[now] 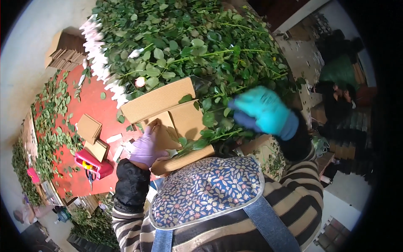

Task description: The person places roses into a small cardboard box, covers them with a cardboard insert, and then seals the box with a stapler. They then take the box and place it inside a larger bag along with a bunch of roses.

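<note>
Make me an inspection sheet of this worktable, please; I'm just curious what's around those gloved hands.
Surface: red tabletop, strewn with loose leaves.
Work items: creased cardboard sheet lying open before the person; leafy stem reaching across it; big heap of leafy stems beyond.
Clutter: small cardboard pieces, pink plastic holder, white scraps.
Grip: left grip, lavender-gloved, rests on the cardboard; right grip, teal-gloved, is blurred over the greenery, so whether it holds anything can't be told.
Cables: nothing seen.
Surroundings: pale wall at left; stacked cardboard near it; more greenery at lower left.
</note>
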A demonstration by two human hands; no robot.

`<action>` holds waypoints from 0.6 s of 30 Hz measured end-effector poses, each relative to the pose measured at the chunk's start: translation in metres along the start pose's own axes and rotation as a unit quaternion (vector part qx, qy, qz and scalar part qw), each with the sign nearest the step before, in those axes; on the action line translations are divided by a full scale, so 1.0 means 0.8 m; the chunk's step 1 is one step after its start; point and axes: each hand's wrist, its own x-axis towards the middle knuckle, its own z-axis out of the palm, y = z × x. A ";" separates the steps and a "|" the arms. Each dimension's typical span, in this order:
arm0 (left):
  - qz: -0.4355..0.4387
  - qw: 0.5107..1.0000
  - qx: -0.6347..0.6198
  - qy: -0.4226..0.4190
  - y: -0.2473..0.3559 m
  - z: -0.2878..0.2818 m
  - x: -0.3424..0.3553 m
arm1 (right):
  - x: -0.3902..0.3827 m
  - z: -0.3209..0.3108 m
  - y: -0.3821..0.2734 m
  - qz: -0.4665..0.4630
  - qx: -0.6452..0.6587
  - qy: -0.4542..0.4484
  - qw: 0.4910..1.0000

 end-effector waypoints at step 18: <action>0.004 0.999 -0.029 0.042 -0.022 0.023 -0.005 | 0.262 0.072 0.128 0.037 -0.049 0.027 0.998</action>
